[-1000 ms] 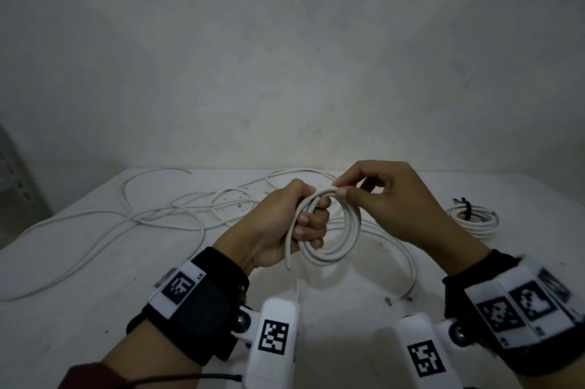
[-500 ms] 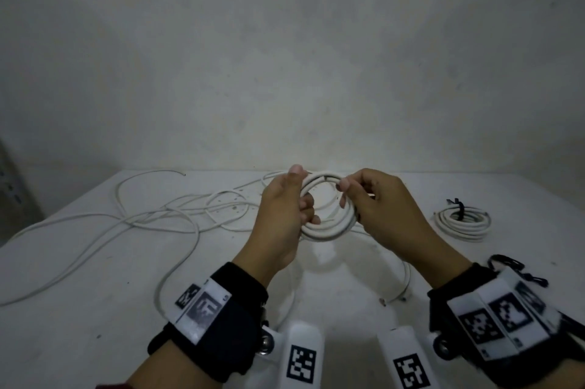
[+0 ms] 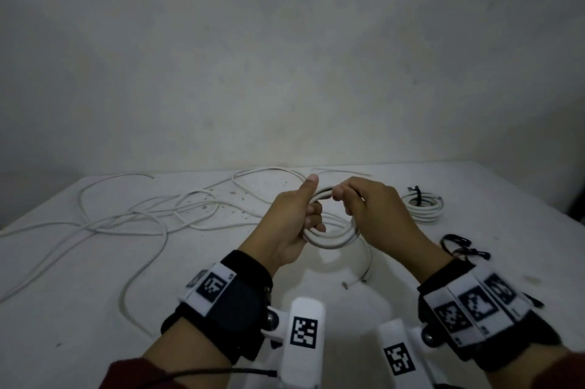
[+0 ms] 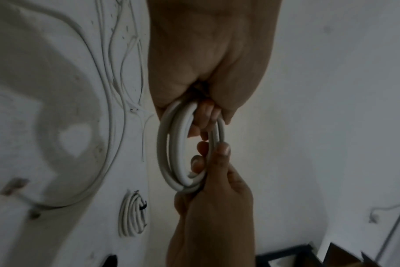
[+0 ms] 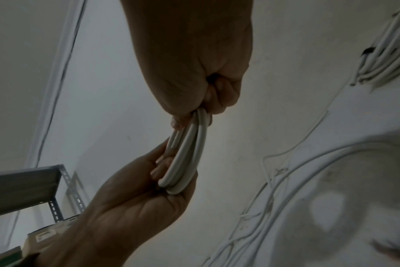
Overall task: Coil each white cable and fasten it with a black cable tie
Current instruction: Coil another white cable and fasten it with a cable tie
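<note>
A small coil of white cable (image 3: 332, 238) hangs between my hands above the table (image 3: 95, 309). My left hand (image 3: 311, 202) grips its left side, thumb up and fingers curled through the ring. My right hand (image 3: 348, 202) pinches the top right of the coil. The cable's free tail (image 3: 367, 265) drops to the table and ends near me. The left wrist view shows the coil (image 4: 171, 153) held between the left hand (image 4: 206, 115) and the right hand (image 4: 208, 153). In the right wrist view the coil (image 5: 187, 153) is seen edge-on. Loose black cable ties (image 3: 459, 246) lie at the right.
A finished coil (image 3: 424, 206) bound with a black tie lies at the far right. Several loose white cables (image 3: 142, 217) sprawl across the left and back of the table. A wall stands behind the table. A metal shelf (image 5: 23, 189) stands off to the left.
My right hand has laid another turn onto the coil and now holds its right side. Both hands have moved slightly away from me, and the free tail has been drawn in.
</note>
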